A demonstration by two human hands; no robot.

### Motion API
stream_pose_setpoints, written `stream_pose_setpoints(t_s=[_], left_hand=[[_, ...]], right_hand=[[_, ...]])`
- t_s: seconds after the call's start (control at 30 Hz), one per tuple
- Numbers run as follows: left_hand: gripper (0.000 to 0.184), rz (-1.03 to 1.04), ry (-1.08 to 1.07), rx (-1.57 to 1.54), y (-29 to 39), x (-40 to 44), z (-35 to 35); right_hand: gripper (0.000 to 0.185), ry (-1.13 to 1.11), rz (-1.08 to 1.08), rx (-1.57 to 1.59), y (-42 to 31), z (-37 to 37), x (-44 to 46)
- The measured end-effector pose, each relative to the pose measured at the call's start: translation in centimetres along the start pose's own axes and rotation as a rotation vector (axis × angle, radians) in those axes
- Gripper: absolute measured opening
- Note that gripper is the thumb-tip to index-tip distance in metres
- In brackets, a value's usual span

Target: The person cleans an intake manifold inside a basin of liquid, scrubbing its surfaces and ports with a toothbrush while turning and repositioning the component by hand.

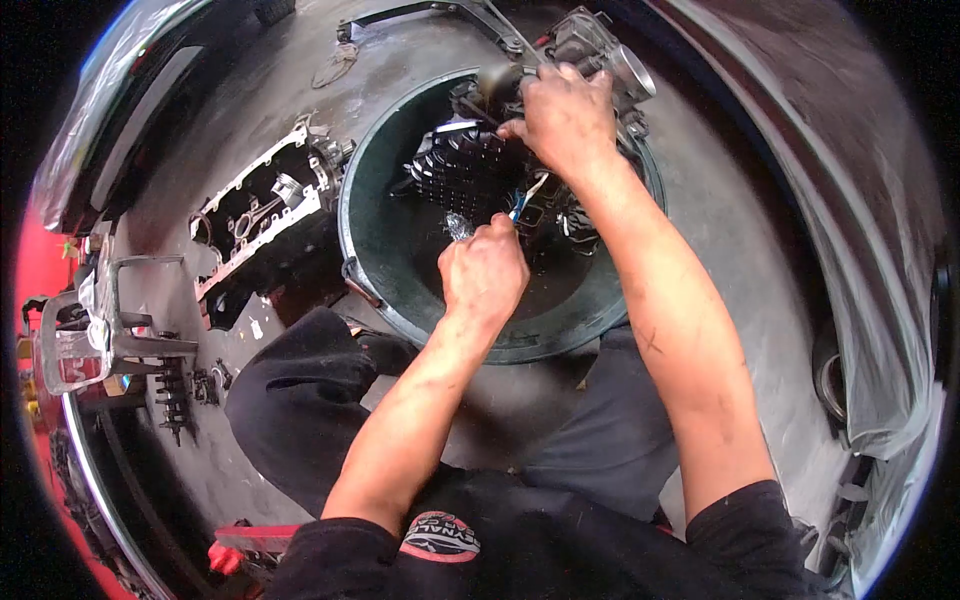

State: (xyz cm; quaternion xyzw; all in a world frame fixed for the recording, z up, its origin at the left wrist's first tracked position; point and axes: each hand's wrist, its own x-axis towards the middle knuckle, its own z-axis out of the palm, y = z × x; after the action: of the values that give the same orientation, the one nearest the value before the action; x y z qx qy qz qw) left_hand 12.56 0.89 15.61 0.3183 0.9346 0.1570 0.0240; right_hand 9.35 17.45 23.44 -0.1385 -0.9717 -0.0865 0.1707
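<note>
My left hand is closed low over the tub, around a slim blue-and-white tool that looks like a small brush. Its tip points up and right, towards dark metal parts. My right hand is at the tub's far right side, fingers curled and thumb apart. A blurred metal part shows beside its fingers; what lies under the palm is hidden. Close to that hand, a metal housing with a round opening sits at the rim. The dark green round tub contains black ribbed parts and murky liquid.
An engine block lies on the floor left of the tub. Further left stand a grey plastic chair and a crankshaft-like part. A black metal stand leg is beyond the tub. Plastic sheeting hangs along the right.
</note>
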Motion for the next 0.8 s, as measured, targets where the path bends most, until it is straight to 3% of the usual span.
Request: stream_pose_setpoints(t_s=[0.07,0.17,0.3,0.47,0.63,0.8], left_hand=[[0.016,0.061,0.15,-0.042,-0.7,-0.9,0.5],[0.016,-0.003,0.147,-0.089,-1.3,0.5,3.0],[0.018,-0.066,0.055,-0.196,-0.1,3.7,5.3],[0.025,-0.266,-0.124,-0.306,-1.3,0.4,3.7],[0.025,-0.286,-0.096,-0.454,-0.7,3.0,3.3],[0.023,-0.177,-0.107,-0.289,0.4,3.7,4.2]], right_hand=[[0.051,-0.021,-0.016,-0.022,-0.6,0.1,0.4],[0.053,-0.001,-0.001,-0.042,-0.9,0.6,0.6],[0.055,0.025,0.002,-0.072,-0.8,0.9,0.5],[0.057,0.016,-0.01,-0.064,-0.8,0.5,0.6],[0.06,-0.015,-0.011,-0.096,-0.8,0.7,0.7],[0.049,-0.011,0.037,-0.025,-0.2,0.7,0.1]])
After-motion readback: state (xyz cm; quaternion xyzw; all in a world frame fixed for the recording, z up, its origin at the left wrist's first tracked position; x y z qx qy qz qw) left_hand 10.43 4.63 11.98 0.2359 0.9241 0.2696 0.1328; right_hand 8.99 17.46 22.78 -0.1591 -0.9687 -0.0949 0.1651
